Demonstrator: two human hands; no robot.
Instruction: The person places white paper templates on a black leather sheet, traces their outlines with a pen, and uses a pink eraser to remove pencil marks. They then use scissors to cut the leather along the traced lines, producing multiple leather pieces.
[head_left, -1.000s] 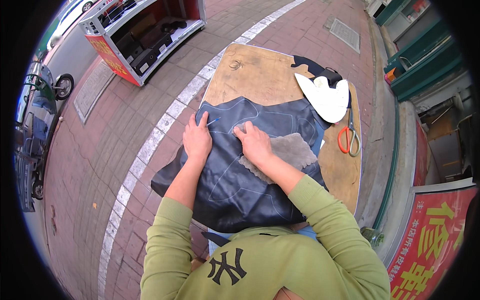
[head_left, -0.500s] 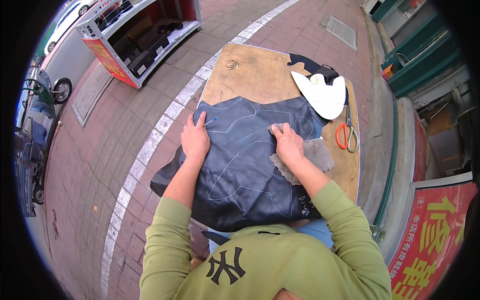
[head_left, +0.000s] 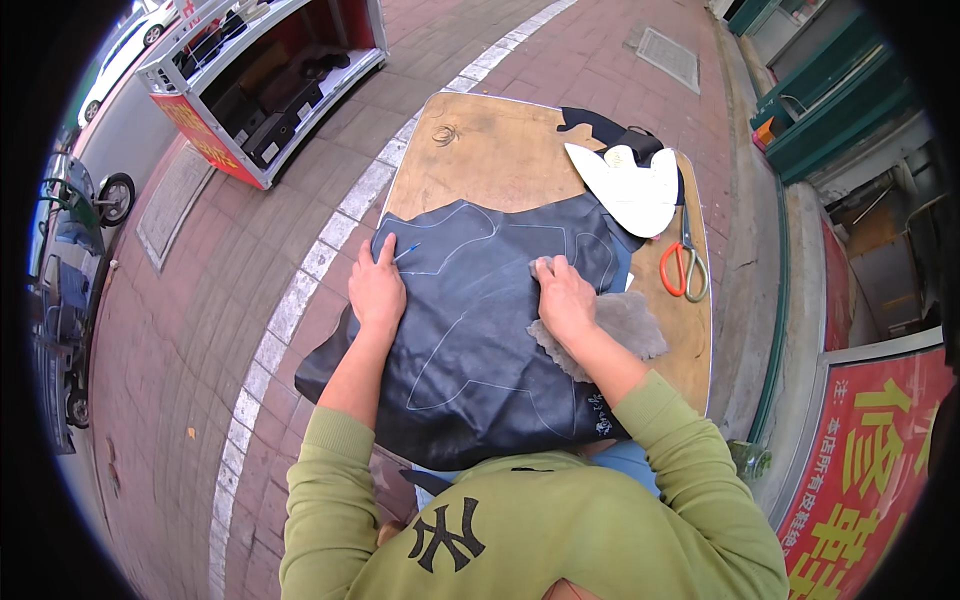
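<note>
A large black leather sheet [head_left: 480, 345] with pale outlines drawn on it covers the near part of the wooden board [head_left: 500, 140] and hangs over its near edge. Near its left edge, my left hand [head_left: 378, 292] lies with fingers outstretched on the leather, a slim blue-tipped pen [head_left: 408, 251] just right of its fingertips. My right hand [head_left: 567, 305] presses on the right half, its fingers closed on a bunched corner of a grey cloth [head_left: 625, 328]. The rest of that cloth spreads out under and beside the wrist. What the palm covers is hidden.
Orange-and-grey-handled scissors [head_left: 684, 270] lie at the board's right edge, beyond the cloth. White pattern pieces [head_left: 632, 195] rest on dark scraps [head_left: 595, 127] at the far right. A display cabinet [head_left: 270, 110] stands on the paving at far left; a red sign [head_left: 860, 470] is at right.
The whole view has shifted slightly, moving the board a little leftward in the picture. Both hands stay at nearly the same spots on the leather, the right still pressing the cloth.
</note>
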